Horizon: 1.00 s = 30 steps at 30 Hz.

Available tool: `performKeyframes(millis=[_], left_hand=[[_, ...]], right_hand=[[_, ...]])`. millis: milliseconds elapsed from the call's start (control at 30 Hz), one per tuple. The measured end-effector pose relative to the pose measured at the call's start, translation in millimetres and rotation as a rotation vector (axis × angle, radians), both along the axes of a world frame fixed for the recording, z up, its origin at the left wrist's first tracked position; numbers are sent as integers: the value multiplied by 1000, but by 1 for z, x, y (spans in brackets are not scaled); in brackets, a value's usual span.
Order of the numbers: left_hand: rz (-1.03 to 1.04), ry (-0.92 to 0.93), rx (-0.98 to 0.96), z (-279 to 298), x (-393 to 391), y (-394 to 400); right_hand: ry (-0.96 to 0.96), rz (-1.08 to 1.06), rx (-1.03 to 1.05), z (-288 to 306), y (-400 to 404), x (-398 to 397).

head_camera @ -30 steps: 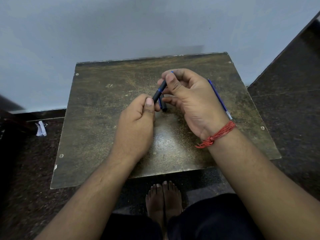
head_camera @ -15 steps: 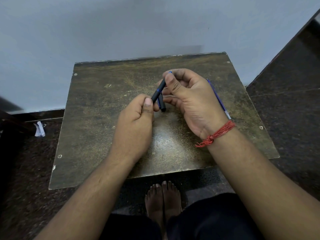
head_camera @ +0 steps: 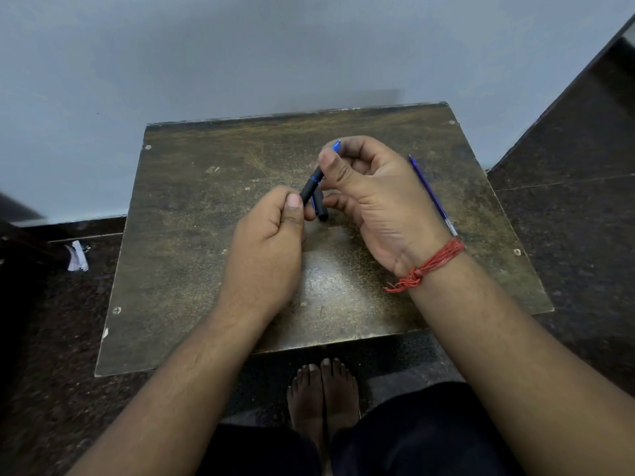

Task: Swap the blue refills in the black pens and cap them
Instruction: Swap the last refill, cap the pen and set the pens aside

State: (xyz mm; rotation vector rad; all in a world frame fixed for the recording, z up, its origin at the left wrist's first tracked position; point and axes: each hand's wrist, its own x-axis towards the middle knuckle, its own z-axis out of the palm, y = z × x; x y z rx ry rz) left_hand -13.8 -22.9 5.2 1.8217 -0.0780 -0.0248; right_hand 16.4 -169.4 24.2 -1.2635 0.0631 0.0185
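step: we were reassembling a black pen [head_camera: 312,187] | left hand [head_camera: 266,249] and right hand [head_camera: 374,197] both gripped it | next: twist closed, then cap [head_camera: 321,209].

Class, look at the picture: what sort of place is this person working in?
Probably a plain room at home: a worn low table set against a bare wall, a dark speckled stone floor, and bare feet under the table.

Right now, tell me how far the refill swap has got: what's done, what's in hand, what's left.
Done: one thin blue refill lies loose on the worn brown table, out of any pen. In hand: the left hand and right hand both grip a black pen barrel with a blue end showing. A short black piece, perhaps a cap, sits beneath. Left: the loose refill's pen and capping; no second pen shows.
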Motion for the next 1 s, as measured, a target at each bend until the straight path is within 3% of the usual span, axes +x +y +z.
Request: performKeyframes(millis=[233,500,700,1000], left_hand=[[1,-14,14,0,0,1],[-15,-18,22,0,-1,-1],[7,1,-5,-1,1,2],[-25,-6,-7,0,-1,0]], right_hand=[[-20,69,28,0,-7,0],[-8,-19,8,0,0,1],[-37,71,52,0,-6,-1],[21,32,-27,2,-3,-1]])
